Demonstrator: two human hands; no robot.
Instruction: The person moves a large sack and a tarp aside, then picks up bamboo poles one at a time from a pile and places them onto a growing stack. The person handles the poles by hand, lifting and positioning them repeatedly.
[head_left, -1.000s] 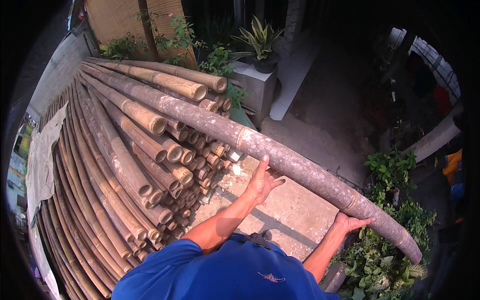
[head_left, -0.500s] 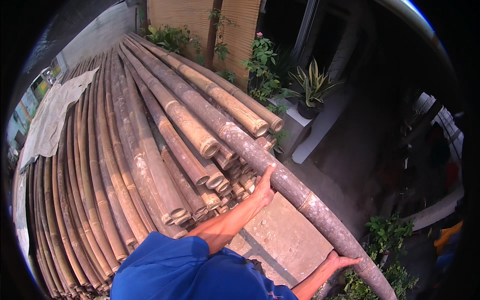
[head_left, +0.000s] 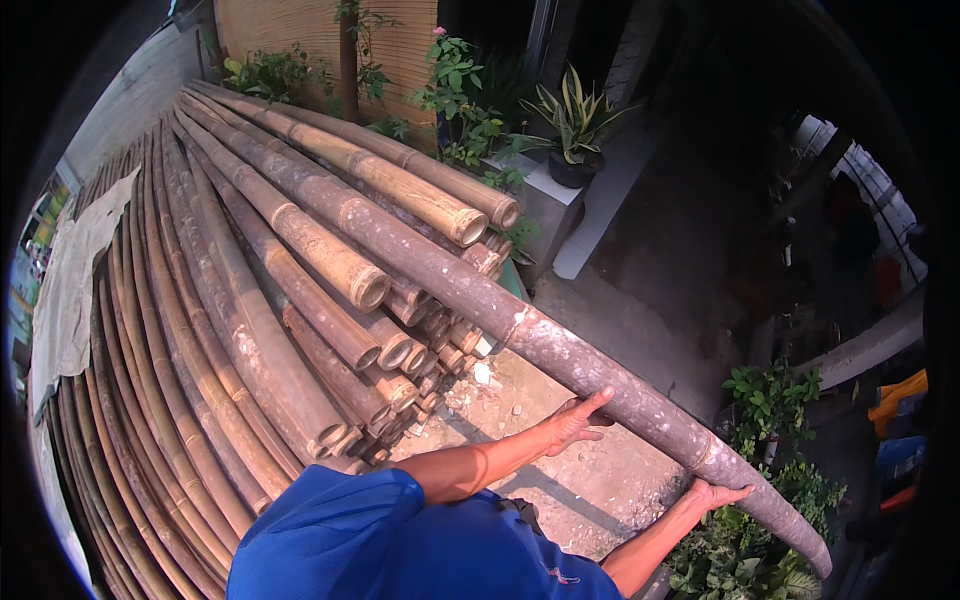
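Note:
A long, thick bamboo pole (head_left: 620, 385), grey-brown with pale blotches, runs from the top of the pile down to the lower right. My left hand (head_left: 574, 424) is against its near side, thumb along the upper surface and fingers partly under it. Farther toward the pole's near end, my right hand (head_left: 716, 495) holds it from below, thumb showing on the side and the other fingers hidden. The near end of the pole sticks out past the pile, over leafy plants (head_left: 755, 545).
A big pile of bamboo poles (head_left: 250, 330) fills the left, cut ends toward me. A grey sheet (head_left: 85, 290) covers part of it. A potted snake plant (head_left: 572, 130) stands on a ledge beyond. Rubble lies on the concrete ground (head_left: 560, 480) in front.
The pole has slid out toward the lower right, away from the pile, and its near end now shows. Both hands have moved right with it. My view has shifted too.

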